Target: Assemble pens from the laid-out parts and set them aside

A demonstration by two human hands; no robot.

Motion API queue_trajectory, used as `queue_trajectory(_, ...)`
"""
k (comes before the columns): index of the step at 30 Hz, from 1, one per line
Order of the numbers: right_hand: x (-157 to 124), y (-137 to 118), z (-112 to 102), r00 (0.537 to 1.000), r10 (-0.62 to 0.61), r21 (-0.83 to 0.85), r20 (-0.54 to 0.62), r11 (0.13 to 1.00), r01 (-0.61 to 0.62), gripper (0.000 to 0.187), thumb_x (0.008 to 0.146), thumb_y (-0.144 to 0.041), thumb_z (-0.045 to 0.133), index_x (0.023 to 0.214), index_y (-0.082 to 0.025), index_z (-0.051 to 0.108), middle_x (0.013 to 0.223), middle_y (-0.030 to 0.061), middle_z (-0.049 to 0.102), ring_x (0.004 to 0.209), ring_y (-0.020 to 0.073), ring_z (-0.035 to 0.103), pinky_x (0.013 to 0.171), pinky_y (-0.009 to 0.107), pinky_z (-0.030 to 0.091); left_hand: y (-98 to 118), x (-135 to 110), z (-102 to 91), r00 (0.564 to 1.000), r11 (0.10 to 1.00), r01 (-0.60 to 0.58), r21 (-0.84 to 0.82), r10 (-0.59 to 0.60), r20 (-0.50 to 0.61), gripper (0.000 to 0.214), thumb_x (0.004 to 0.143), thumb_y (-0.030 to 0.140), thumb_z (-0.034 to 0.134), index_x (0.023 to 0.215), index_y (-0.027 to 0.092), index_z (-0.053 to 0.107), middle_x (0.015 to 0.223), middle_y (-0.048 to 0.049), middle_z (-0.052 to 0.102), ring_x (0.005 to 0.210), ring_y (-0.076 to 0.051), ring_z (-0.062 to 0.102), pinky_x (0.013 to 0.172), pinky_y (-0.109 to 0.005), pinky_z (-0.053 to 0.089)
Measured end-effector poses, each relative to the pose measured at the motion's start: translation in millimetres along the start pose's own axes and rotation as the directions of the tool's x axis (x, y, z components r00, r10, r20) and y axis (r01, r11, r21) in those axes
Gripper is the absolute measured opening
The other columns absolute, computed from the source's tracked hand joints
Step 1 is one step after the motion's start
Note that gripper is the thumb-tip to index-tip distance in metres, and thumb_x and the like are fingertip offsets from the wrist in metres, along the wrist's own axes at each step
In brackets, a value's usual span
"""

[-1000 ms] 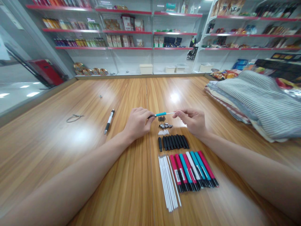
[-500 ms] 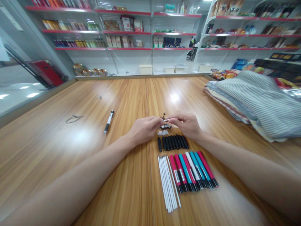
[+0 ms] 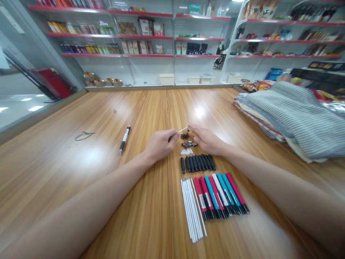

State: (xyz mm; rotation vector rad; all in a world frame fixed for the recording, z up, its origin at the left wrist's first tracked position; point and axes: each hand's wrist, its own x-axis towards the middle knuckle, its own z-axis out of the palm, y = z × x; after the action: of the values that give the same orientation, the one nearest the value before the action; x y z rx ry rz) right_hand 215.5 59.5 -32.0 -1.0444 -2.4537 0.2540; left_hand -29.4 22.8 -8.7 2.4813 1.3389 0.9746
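Observation:
My left hand [image 3: 161, 144] is closed around a black pen barrel piece, little of which shows. A thin white pen refill [image 3: 183, 129] sticks out from it towards the right. My right hand [image 3: 208, 139] has its fingers stretched, thumb apart, with the fingertips at the refill's far end. Between and below the hands lie small dark springs [image 3: 184, 136], shiny pen tips [image 3: 189, 144] and short white pieces [image 3: 187, 151]. Nearer me are a row of black grip barrels [image 3: 201, 163], white refills [image 3: 192, 210] side by side, and pink, blue and white pen barrels [image 3: 221, 196].
An assembled pen [image 3: 124, 140] and a looped grey cord [image 3: 84, 136] lie on the left of the wooden table [image 3: 129, 216]. Folded striped cloth [image 3: 299, 115] is piled at the right. Stocked shelves [image 3: 145, 36] stand behind the table.
My hands have moved apart a little, and the right fingers have straightened. The white refill now shows between them, slanting up to the right, and the springs are uncovered.

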Motion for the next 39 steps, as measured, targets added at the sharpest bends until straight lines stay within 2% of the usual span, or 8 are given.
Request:
queue_trajectory(7, -0.7, -4.5, -2.4, 1.0, -0.016, 0.0, -0.011, 1.0, 0.016, 0.054, 0.095, -0.024, 0.038, 0.148, -0.018, 0.029, 0.15, 0.0085, 0.038, 0.139, 0.0198, 0.039, 0.117, 0.044, 0.034, -0.3, 0.3, 0.6, 1.0, 1.0, 0.012, -0.007, -0.012, -0.001, 0.033, 0.096, 0.039, 0.041, 0.086, 0.018, 0.065, 0.075, -0.0024, 0.065, 0.066, -0.013, 0.056, 0.064, -0.024, 0.037)
queue_trajectory(12, -1.2, -5.0, -2.7, 0.999, -0.001, 0.019, -0.04, 1.0, 0.002, 0.053, 0.093, -0.022, 0.043, 0.145, -0.019, 0.034, 0.142, 0.0094, 0.048, 0.133, 0.0216, 0.046, 0.112, 0.046, 0.038, -0.1, 0.3, -0.1, 1.0, 1.0, 0.016, -0.018, -0.016, 0.001, 0.033, 0.096, 0.038, 0.042, 0.086, 0.018, 0.065, 0.074, -0.0022, 0.065, 0.065, -0.012, 0.055, 0.063, -0.024, 0.037)
queue_trajectory(20, -2.5, -11.2, -7.2, 0.998, -0.002, 0.006, -0.061, 1.0, 0.002, 0.047, 0.091, -0.02, 0.045, 0.138, -0.019, 0.044, 0.133, 0.0084, 0.056, 0.123, 0.0223, 0.053, 0.107, 0.045, 0.043, 0.8, 0.5, -1.4, 1.0, 1.0, 0.012, -0.005, -0.012, 0.003, 0.033, 0.096, 0.038, 0.042, 0.086, 0.018, 0.065, 0.072, -0.0017, 0.064, 0.064, -0.012, 0.055, 0.061, -0.024, 0.036)
queue_trajectory(29, -0.9, -11.5, -8.7, 0.999, -0.035, -0.076, -0.011, 0.997, 0.034, 0.04, 0.095, -0.027, 0.042, 0.132, -0.019, 0.055, 0.136, 0.0077, 0.054, 0.128, 0.0214, 0.049, 0.111, 0.042, 0.04, -1.5, 0.1, 0.9, 1.0, 1.0, 0.018, -0.002, -0.018, 0.008, 0.034, 0.096, 0.039, 0.041, 0.088, 0.018, 0.066, 0.074, -0.0029, 0.066, 0.066, -0.013, 0.057, 0.063, -0.024, 0.039)
queue_trajectory(39, -1.9, -8.2, -5.9, 0.999, -0.022, -0.094, -0.024, 0.995, 0.019, 0.04, 0.095, -0.026, 0.04, 0.132, -0.019, 0.056, 0.135, 0.0086, 0.053, 0.128, 0.0216, 0.048, 0.111, 0.043, 0.04, -0.9, 0.5, 0.0, 1.0, 1.0, 0.022, -0.004, -0.022, 0.006, 0.034, 0.096, 0.039, 0.041, 0.088, 0.018, 0.066, 0.074, -0.002, 0.066, 0.064, -0.012, 0.055, 0.062, -0.023, 0.037)
